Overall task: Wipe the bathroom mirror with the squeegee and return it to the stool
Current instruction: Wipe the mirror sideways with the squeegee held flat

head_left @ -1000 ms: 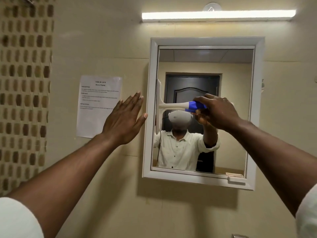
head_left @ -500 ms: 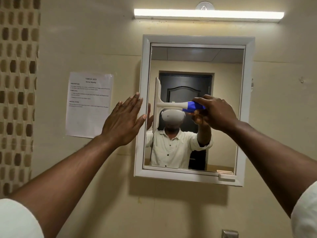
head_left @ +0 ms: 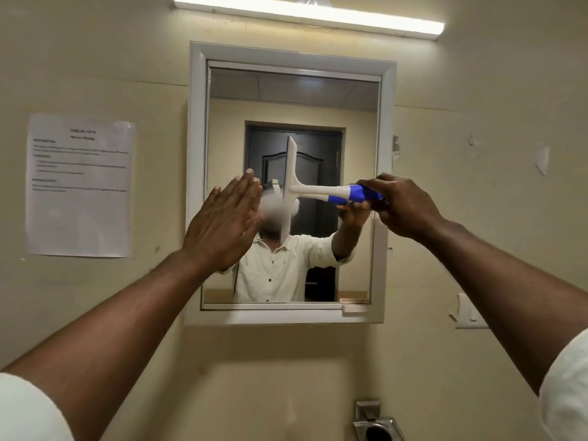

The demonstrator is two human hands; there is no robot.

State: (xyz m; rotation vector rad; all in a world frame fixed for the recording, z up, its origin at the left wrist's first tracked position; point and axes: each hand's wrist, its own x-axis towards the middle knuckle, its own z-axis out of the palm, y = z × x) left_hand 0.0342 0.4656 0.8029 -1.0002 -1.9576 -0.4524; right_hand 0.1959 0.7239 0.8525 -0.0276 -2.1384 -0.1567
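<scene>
The white-framed mirror (head_left: pixel 386 186) hangs on the beige wall straight ahead. My right hand (head_left: pixel 401 206) is shut on the blue grip of the squeegee (head_left: pixel 318 190). Its white blade stands upright against the glass near the mirror's middle. My left hand (head_left: pixel 222 224) is held flat with fingers together, overlapping the mirror's left frame edge and glass; whether it touches I cannot tell. The stool is out of sight.
A printed sheet (head_left: pixel 79 186) is taped to the wall left of the mirror. A tube light (head_left: pixel 305 12) runs above the mirror. A metal holder (head_left: pixel 377 424) sticks out of the wall below, and a white switch plate (head_left: pixel 471 311) sits at lower right.
The squeegee blade has slid right from the mirror's left edge to about its middle. My left hand has shifted right, from the wall onto the mirror's left edge. The view has shifted.
</scene>
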